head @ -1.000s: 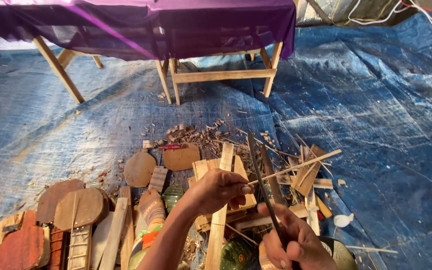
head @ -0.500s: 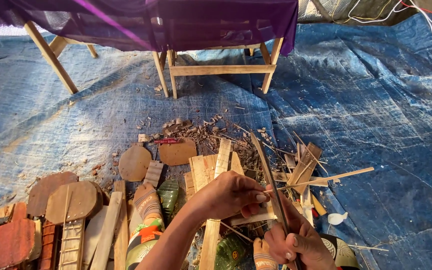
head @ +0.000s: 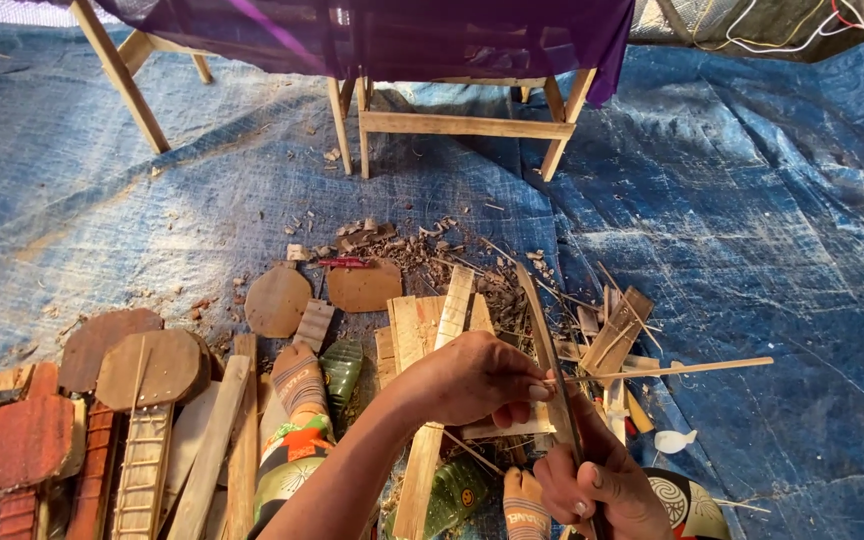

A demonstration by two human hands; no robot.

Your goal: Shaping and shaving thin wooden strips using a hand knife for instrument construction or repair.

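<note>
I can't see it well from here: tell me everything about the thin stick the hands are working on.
The thin stick is a slender, pale sliver that looks like split wood or bamboo, lying almost level and pointing right over the blue tarp. The left hand pinches its near end. A long dark blade, gripped by the right hand, crosses it there.

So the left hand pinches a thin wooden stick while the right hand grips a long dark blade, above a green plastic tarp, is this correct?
Not quite: the head view shows a blue plastic tarp, not green. The left hand does pinch the thin wooden stick, and the right hand grips the long dark blade.
</note>
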